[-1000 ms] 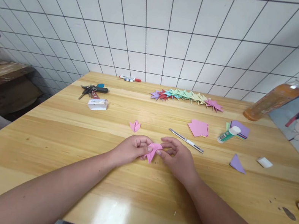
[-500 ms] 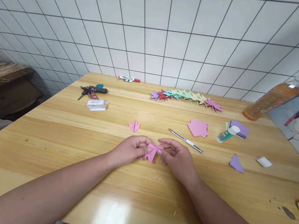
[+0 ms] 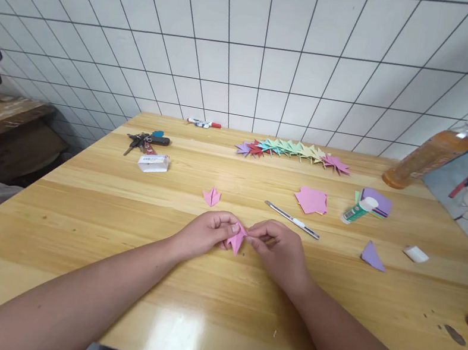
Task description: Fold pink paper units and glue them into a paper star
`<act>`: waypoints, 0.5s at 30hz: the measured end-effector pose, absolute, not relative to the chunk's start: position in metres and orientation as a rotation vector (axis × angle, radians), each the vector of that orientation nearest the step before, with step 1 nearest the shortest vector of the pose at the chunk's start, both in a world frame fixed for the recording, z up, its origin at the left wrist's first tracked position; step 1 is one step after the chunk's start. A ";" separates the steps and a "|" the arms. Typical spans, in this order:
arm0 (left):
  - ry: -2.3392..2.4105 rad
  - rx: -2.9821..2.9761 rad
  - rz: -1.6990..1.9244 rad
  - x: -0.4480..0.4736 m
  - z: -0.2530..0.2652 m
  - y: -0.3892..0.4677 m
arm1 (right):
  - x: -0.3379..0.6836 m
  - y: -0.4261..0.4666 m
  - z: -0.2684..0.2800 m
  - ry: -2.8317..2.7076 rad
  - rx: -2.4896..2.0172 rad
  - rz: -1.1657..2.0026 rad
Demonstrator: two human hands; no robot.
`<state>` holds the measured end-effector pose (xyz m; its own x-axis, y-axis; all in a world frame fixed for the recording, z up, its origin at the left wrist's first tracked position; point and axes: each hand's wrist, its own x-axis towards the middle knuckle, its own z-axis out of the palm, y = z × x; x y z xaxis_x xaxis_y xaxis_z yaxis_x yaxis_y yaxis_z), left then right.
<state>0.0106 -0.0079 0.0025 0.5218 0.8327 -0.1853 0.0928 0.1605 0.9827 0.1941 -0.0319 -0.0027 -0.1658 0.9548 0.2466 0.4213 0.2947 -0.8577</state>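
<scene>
The left hand (image 3: 204, 233) is clasping, the right hand (image 3: 281, 253) narrowly pinching, a pink origami piece (image 3: 236, 242): light, crease-prone paper, probably wanting fingertip holds along its folds.

The left forearm (image 3: 107, 279) and the right forearm (image 3: 350, 340) are bare, of rounded shape, wider at the near side and narrower at the wrists. A small round spot (image 3: 39, 306) marks the left one. The left hand (image 3: 205, 233) and the right hand (image 3: 283, 253) are bare also.
</scene>
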 end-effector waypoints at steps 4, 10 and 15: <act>0.885 1.310 0.641 0.011 0.003 -0.008 | 0.194 -0.036 0.001 -1.918 -1.249 0.658; 0.849 1.277 0.627 0.013 0.005 -0.009 | 0.195 -0.034 0.000 -1.988 -1.149 0.667; 0.862 1.251 0.634 0.010 0.002 -0.007 | 0.197 -0.032 -0.002 -2.036 -1.108 0.581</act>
<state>0.0096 -0.0074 0.0020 0.5460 0.8117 -0.2076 0.0439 0.2198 0.9746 0.1967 -0.0324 -0.0021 -0.3587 0.8494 0.3871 0.5176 0.5261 -0.6747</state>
